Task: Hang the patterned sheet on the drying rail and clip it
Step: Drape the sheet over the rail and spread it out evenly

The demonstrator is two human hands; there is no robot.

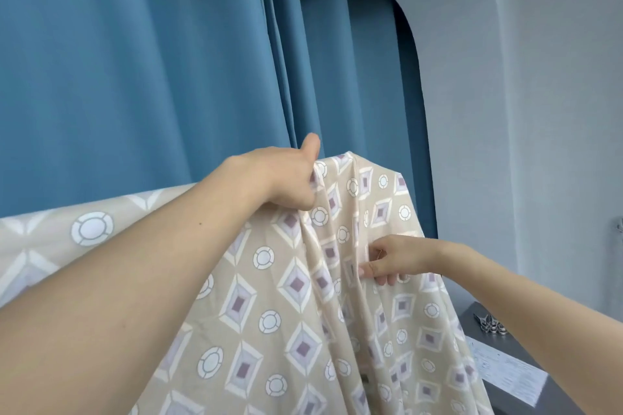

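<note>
Left hand: the left hand (pixel 286 178) is gripping the upper edge of the patterned sheet (pixel 286 296), fingers curled into the cloth and the thumb sticking up above it.
Right hand: the right hand (pixel 394 261) is pinching a vertical fold of the sheet lower down and to the right, thumb on the near side and fingertips tucked under the cloth.
Patterned sheet: the beige fabric with diamonds and rings is hanging in folds from a high edge between the two hands and is spreading down and to the left past the left forearm; whatever is holding that edge up is hidden by the cloth.
Clips: a small cluster of metal clips (pixel 490 327) is lying on the grey ledge (pixel 553 391) at the lower right, just beyond the right forearm.
Paper: a printed sheet of paper (pixel 509 374) is lying on the same ledge, near the clips.
Background: a blue curtain (pixel 151 61) is hanging behind the sheet, with a pale wall (pixel 539 111) to its right.
</note>
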